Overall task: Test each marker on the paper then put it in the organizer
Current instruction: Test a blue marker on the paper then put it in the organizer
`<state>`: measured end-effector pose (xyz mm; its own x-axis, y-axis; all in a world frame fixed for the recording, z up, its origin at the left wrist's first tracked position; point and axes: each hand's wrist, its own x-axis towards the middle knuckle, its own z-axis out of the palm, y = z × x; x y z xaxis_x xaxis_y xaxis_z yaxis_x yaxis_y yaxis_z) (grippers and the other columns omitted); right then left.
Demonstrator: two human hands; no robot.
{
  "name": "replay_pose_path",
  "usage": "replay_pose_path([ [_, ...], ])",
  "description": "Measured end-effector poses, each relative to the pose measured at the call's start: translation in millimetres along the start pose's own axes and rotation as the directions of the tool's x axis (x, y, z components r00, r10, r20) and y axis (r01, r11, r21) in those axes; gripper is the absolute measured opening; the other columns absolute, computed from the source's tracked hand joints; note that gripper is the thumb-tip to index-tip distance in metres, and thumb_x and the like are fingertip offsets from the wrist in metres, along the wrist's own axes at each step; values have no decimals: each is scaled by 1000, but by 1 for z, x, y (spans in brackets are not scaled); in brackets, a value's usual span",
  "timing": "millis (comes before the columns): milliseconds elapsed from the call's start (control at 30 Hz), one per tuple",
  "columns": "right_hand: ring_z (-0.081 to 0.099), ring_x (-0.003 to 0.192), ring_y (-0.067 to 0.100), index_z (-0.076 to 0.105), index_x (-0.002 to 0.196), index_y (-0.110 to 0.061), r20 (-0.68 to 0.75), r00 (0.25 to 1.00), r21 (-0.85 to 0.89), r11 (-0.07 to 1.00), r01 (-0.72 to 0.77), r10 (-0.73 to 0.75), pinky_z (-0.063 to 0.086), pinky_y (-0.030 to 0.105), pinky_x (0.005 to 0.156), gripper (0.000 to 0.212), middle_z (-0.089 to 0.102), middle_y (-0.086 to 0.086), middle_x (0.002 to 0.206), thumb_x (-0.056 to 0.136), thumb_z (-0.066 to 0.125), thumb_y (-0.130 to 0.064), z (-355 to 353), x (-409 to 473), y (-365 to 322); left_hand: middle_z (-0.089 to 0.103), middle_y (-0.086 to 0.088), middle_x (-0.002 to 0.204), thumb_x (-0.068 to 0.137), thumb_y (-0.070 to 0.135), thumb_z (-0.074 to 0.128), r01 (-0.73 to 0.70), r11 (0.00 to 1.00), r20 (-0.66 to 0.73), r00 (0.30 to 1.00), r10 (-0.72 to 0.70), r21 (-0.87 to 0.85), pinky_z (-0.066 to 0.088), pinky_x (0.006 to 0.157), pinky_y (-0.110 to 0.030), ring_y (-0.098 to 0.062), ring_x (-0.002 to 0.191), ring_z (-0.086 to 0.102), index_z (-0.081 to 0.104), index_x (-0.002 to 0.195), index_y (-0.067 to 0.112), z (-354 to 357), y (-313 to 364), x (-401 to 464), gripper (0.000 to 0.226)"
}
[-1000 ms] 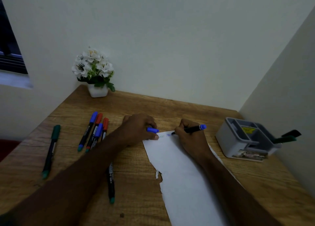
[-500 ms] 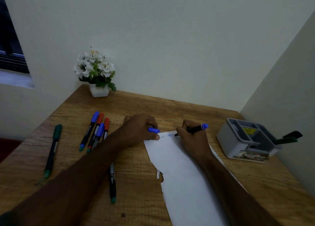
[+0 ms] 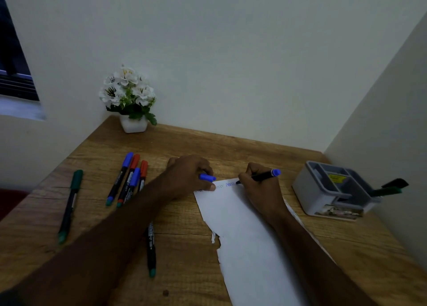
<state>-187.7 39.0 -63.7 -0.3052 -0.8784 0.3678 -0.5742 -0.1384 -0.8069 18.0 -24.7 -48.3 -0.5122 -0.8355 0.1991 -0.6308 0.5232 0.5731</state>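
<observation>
Right now the right hand (image 3: 258,185) pinches a black blue-ended marker (image 3: 263,175), tip on the torn white paper sheet (image 3: 249,241). Left hand (image 3: 187,176) grips the blue cap (image 3: 207,177), pressing the paper's corner. Grey plastic organizer (image 3: 323,197) stands rightward.

The blue writing (image 3: 227,185) near the far edge of the paper (image 3: 249,248) was too small to be read, and the paper's near end was cut off by the bottom edge. A green-tipped marker (image 3: 151,251) was partly hidden by the left forearm (image 3: 111,238).
</observation>
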Motion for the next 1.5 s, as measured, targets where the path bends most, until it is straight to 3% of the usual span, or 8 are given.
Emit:
replay_pose_path([
  [267,46,53,0,49,60,-8,10,1000,21,1000,14,-15,39,11,52,24,50,-10,53,80,62,-4,0,0,-1,59,10,132,75,45,77,3,1000,8,1000,-3,7,22,111,-41,-12,127,46,71,111,28,-1,1,0,40],
  [500,54,59,16,52,68,3,21,1000,25,1000,6,-6,39,15,53,20,59,15,66,82,62,-5,0,0,-3,59,9,132,75,45,76,-3,1000,14,1000,3,14,23,112,-44,-12,127,46,70,111,27,-2,2,-2,41],
  [700,53,60,-2,50,62,-21,-46,994,247,965,-88,103,40,21,63,24,53,-8,60,83,58,-13,-9,-2,-3,69,12,102,77,42,76,-30,998,49,998,34,-63,43,100,-44,-9,102,59,74,95,23,-10,-3,0,26],
  [800,52,66,9,53,65,-24,-34,990,320,940,-117,135,38,35,68,24,56,-2,65,81,62,-10,-12,-1,-5,71,6,98,77,28,78,-57,992,55,996,64,-116,50,91,-44,-10,96,62,75,93,17,-13,-6,1,20],
  [967,54,71,19,60,67,-18,26,999,418,908,-38,30,42,34,69,12,57,24,77,75,68,-20,-16,-6,-13,68,10,107,81,30,75,-99,991,-35,995,96,-90,44,98,-44,-8,103,58,71,104,24,-8,-3,0,24],
  [1167,48,56,19,58,78,-8,107,992,588,809,-14,-60,41,27,53,2,66,21,71,79,59,-9,-18,-11,-17,69,7,96,86,12,70,-261,931,-164,961,224,-254,48,77,-22,-7,87,61,71,108,21,-5,13,-3,24],
  [1333,48,53,18,50,81,2,90,994,633,774,-8,-64,40,26,51,7,66,19,67,83,55,-3,-19,-13,-20,70,7,95,86,14,70,-260,910,-173,961,214,-322,46,77,-24,-8,88,61,72,106,20,-5,17,-4,20],
  [1500,47,52,16,56,74,-11,92,994,622,783,-17,-51,38,25,51,9,65,18,65,81,57,-6,-17,-13,-20,71,9,95,87,18,70,-268,910,-191,958,215,-318,39,70,-8,-5,89,61,73,107,20,-3,17,-3,21],
])
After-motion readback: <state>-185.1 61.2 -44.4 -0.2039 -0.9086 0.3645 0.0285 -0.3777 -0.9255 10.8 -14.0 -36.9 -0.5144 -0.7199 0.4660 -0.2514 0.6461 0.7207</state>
